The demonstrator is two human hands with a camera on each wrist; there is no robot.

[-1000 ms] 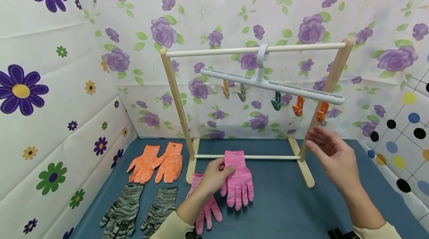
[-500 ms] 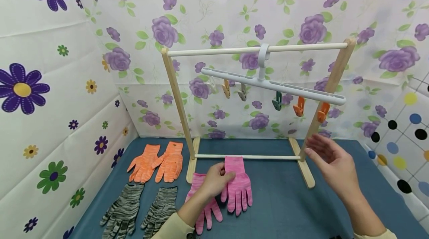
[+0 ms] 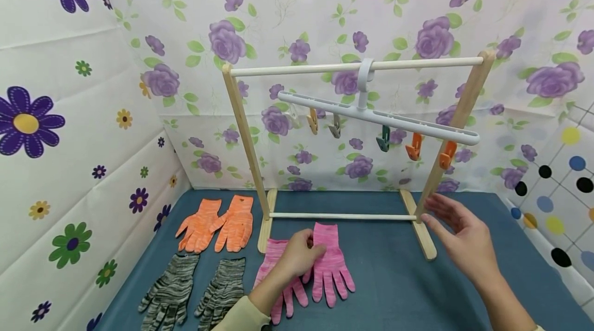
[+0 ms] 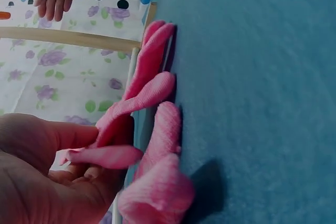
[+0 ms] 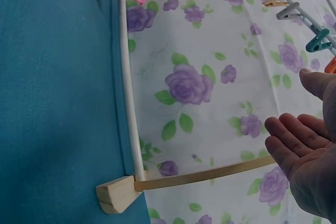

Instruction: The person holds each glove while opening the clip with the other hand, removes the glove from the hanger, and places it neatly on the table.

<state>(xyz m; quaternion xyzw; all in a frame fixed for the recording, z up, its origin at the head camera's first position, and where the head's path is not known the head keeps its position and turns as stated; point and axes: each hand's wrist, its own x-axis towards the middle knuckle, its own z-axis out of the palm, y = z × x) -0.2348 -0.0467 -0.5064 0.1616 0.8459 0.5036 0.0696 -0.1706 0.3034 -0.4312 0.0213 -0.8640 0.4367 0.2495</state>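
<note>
My left hand [image 3: 299,254] pinches the side of a pink knit glove [image 3: 328,261] near its cuff, above the blue cloth; its fingers hang toward me. In the left wrist view, thumb and fingers close on the pink fabric [image 4: 149,61]. A second pink glove [image 3: 273,249] lies under and left of that hand, partly covered by it. My right hand [image 3: 466,241] is raised by the rack's right post, fingers extended and nothing in it. Above it, a light grey clip hanger [image 3: 403,123] hangs tilted from the rack's top rod [image 3: 297,69].
Several clips line the hanger, including a green one [image 3: 383,138] and an orange one [image 3: 414,146]. Orange gloves [image 3: 236,222] and dark striped gloves [image 3: 171,290] lie on the left of the blue cloth [image 3: 385,290]. The wooden rack's feet [image 3: 419,228] stand toward the back.
My left hand has lowered the pink glove slightly toward me, and its cuff has dropped below the rack's bottom rod. My right hand has come down a little beside the post.
</note>
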